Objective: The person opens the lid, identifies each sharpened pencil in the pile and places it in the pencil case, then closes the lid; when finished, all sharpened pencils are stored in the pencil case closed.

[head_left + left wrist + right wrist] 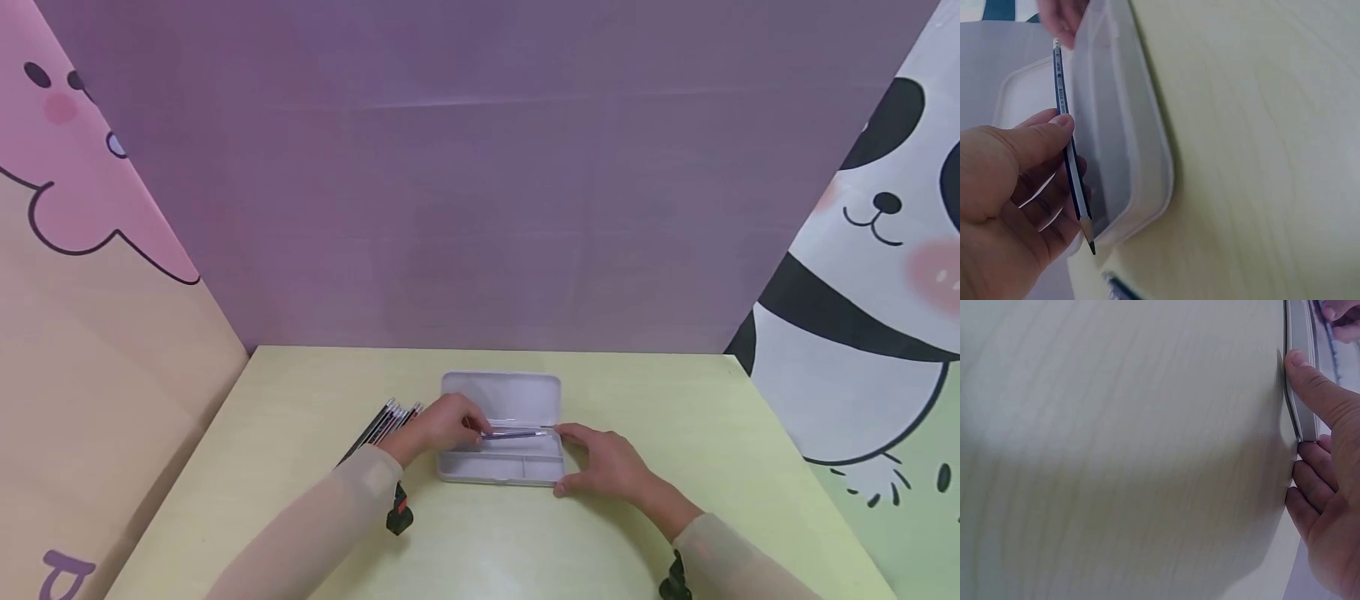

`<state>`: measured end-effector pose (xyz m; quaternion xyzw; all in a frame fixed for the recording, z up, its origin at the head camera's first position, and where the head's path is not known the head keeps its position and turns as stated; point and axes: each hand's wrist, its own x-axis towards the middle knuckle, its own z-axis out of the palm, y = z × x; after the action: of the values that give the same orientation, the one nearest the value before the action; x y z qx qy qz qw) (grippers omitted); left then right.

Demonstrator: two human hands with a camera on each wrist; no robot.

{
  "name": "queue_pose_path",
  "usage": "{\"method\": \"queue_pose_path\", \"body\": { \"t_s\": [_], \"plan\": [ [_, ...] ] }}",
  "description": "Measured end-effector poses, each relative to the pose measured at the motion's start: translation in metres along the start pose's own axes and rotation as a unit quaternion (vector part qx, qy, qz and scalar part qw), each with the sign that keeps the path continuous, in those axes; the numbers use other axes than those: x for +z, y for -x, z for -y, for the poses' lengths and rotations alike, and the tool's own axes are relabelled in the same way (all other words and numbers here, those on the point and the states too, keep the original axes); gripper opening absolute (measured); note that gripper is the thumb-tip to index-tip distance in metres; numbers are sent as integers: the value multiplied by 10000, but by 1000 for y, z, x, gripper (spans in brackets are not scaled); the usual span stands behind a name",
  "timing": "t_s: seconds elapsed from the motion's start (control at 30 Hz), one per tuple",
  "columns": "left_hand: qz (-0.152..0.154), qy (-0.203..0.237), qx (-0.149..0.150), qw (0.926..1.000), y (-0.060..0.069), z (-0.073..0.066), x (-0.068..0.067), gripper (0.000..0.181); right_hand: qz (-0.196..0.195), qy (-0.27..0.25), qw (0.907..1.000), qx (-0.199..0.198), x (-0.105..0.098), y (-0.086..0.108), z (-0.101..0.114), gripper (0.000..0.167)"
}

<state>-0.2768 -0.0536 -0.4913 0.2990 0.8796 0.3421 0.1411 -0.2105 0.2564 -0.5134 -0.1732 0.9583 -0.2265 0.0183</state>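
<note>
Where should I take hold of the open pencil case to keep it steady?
Grip the pencil case by its right short end, coming from the right. That narrow end likely suits thumb and fingers, as the right hand spans it; the lid lies open behind, and the left hand holds a pencil over the case.
</note>
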Motion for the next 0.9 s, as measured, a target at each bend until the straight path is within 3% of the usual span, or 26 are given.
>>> {"method": "queue_pose_path", "body": {
  "t_s": [0.13,0.27,0.57,0.73,0.9],
  "plan": [
    [103,-143,85,9998,-7,-2,11,14,38,-13,10000,70,1,0,2,96],
    [196,-287,-48,9994,-9,-7,16,14,84,13,9999,128,0,0,2,95],
    [56,-1293,-61,9916,-10,-13,23,14,89,26,9998,173,0,-1,2,96],
    [-21,-1411,-32,9900,-12,-12,24,13,106,25,9997,204,1,-1,2,96],
    [44,-1409,182,9898,-13,-10,24,14,89,27,9997,219,2,-2,1,95]
  ]
}}
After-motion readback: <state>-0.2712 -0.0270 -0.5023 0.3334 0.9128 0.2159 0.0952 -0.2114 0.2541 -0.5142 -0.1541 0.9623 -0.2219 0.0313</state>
